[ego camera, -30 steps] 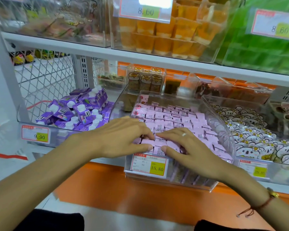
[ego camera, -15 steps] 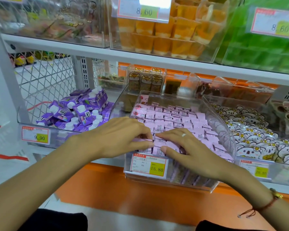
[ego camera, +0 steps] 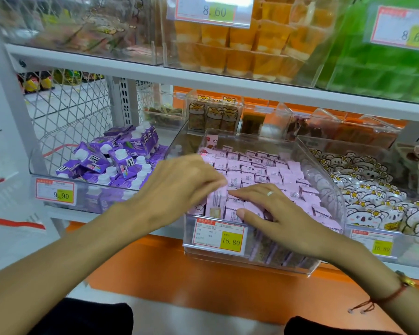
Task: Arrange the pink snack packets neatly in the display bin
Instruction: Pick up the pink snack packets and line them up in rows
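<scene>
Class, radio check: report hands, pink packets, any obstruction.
Left hand pinching one pink packet at bin front. Right hand flat on front rows. Nothing blocking.

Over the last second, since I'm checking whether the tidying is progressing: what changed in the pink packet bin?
The left hand drew its fingertips together and pinched up one pink packet at the front row, tilting it upright; before, that hand lay flat. The right hand stayed spread flat over the front packets. The clear display bin and the 15.80 price tag did not move.
</scene>
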A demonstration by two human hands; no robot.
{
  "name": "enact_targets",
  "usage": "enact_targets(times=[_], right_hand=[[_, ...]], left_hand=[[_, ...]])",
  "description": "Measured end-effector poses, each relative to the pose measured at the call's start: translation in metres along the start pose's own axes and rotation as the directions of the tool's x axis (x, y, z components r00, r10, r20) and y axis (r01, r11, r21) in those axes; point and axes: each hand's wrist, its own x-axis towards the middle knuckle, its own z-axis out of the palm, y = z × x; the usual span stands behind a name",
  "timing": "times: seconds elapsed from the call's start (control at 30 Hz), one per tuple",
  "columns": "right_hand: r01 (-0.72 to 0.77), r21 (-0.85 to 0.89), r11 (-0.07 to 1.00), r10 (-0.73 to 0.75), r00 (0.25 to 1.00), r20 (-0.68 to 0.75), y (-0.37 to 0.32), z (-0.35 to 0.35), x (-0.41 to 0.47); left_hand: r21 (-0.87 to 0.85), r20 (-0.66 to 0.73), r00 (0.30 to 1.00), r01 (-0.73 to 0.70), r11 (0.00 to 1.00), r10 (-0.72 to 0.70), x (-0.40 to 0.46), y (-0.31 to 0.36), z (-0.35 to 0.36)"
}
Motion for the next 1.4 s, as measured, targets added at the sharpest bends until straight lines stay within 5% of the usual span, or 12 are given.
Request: enact_targets(times=[0.07, 0.2, 0.37, 0.57, 0.6, 0.67, 0.77, 0.87, 0.97, 1.1, 1.27, 1.4], right_hand=[[0.003, -0.005, 1.0, -0.003, 1.0, 0.006, 0.0, 0.0, 0.0], [-0.022, 0.023, 0.999, 0.022, 1.0, -0.003, -0.007, -0.003, -0.002], [-0.029, 0.212, 0.977, 0.082, 0.966, -0.246, -0.031, -0.008, -0.002], [0.16, 0.639, 0.752, 0.138, 0.91, -0.391, -0.059, -0.011, 0.004], [0.176, 0.678, 0.714, 0.161, 0.901, -0.403, -0.062, -0.014, 0.004], [0.126, 0.752, 0.647, 0.225, 0.911, -0.346, -0.061, -0.018, 0.004], [-0.004, 0.84, 0.543, 0.334, 0.918, -0.212, -0.054, -0.021, 0.005], [-0.043, 0.864, 0.501, 0.366, 0.915, -0.167, -0.053, -0.021, 0.007], [-0.008, 0.862, 0.507, 0.353, 0.914, -0.199, -0.052, -0.019, 0.007], [0.113, 0.841, 0.529, 0.312, 0.896, -0.316, -0.056, -0.019, 0.006], [0.163, 0.799, 0.579, 0.32, 0.856, -0.406, -0.057, -0.019, 0.006], [0.113, 0.727, 0.677, 0.283, 0.872, -0.399, -0.053, -0.016, 0.008]], left_hand=[[-0.081, -0.16, 0.984, 0.066, 0.994, -0.078, 0.001, 0.003, -0.006], [-0.227, -0.209, 0.951, 0.18, 0.957, -0.229, 0.003, 0.007, -0.015], [-0.536, -0.327, 0.821, 0.248, 0.807, -0.469, 0.01, 0.004, -0.033], [-0.809, -0.127, 0.747, 0.303, 0.504, -0.653, 0.012, 0.011, -0.026], [-0.79, -0.087, 0.75, 0.348, 0.504, -0.655, 0.012, 0.01, -0.024], [-0.623, -0.101, 0.801, 0.412, 0.665, -0.59, 0.01, 0.002, -0.023], [-0.469, -0.013, 0.93, 0.318, 0.824, -0.367, 0.007, -0.003, -0.032], [-0.551, 0.169, 0.951, 0.309, 0.775, -0.26, 0.004, 0.003, -0.035], [-0.566, 0.182, 0.947, 0.32, 0.76, -0.264, 0.005, 0.008, -0.031], [-0.705, 0.223, 0.921, 0.379, 0.599, -0.319, 0.009, 0.013, -0.025], [-0.66, 0.281, 0.912, 0.41, 0.629, -0.299, 0.008, 0.012, -0.02], [-0.64, 0.186, 0.94, 0.337, 0.69, -0.287, 0.006, 0.014, -0.018]])
